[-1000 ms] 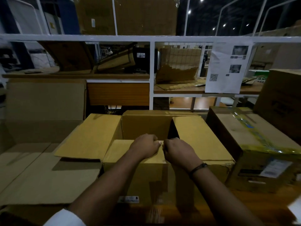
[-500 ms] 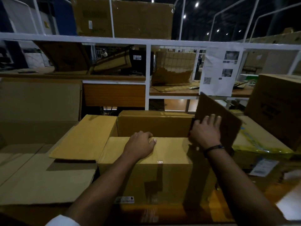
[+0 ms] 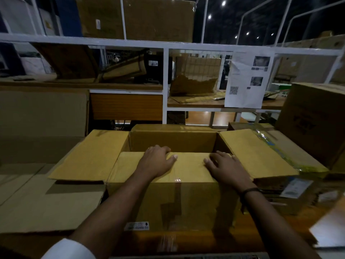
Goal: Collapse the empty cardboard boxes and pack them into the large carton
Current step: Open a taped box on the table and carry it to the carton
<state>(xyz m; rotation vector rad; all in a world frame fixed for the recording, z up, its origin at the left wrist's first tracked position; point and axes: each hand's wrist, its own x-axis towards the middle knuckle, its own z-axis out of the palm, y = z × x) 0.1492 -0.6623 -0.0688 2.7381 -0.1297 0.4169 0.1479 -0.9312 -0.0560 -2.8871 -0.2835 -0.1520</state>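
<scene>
A brown cardboard box (image 3: pixel 186 202) stands in front of me with its top open. Its left flap (image 3: pixel 89 156) and right flap (image 3: pixel 255 152) are spread outward. The near flap (image 3: pixel 188 167) is folded inward over the opening. My left hand (image 3: pixel 155 161) lies on that near flap with its fingers curled over the flap's far edge. My right hand (image 3: pixel 225 169) rests on the same flap at its right end, fingers spread and lightly bent. The inside of the box is dark and mostly hidden.
Flattened cardboard sheets (image 3: pixel 37 199) lie to the left. A taped box (image 3: pixel 291 184) and a taller carton (image 3: pixel 315 120) stand to the right. A white metal rack (image 3: pixel 165 85) with more cardboard and a printed paper sheet (image 3: pixel 246 81) rises behind.
The right flap, closed a second ago and then lifted by my right hand, now lies spread outward. My right hand has come back down onto the near flap. My left hand stayed put.
</scene>
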